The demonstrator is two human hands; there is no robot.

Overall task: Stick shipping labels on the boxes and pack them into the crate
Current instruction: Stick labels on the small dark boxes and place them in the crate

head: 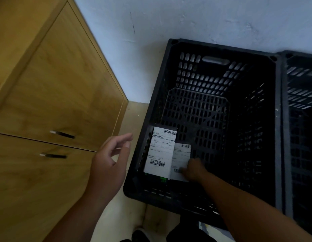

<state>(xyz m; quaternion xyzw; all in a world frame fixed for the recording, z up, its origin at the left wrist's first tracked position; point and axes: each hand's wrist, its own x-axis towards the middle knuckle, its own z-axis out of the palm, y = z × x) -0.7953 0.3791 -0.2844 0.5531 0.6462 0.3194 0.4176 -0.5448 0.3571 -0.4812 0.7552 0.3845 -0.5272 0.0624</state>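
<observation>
A black slotted plastic crate (169, 70) stands on the floor against the wall. In its near left corner lie two boxes with white shipping labels: a larger labelled box (160, 151) and, lower and to its right, a smaller labelled box (180, 158). My right hand (193, 169) reaches down into the crate and rests on the smaller box's near right end; whether it grips the box is hidden by the dark. My left hand (109, 161) hovers outside the crate's left wall, fingers apart and holding nothing.
A wooden cabinet (52, 95) with two dark handles fills the left side. A second black crate (302, 105) touches the first on the right. Pale floor (127, 117) shows between cabinet and crate. My dark shoes (139, 234) show at the bottom edge.
</observation>
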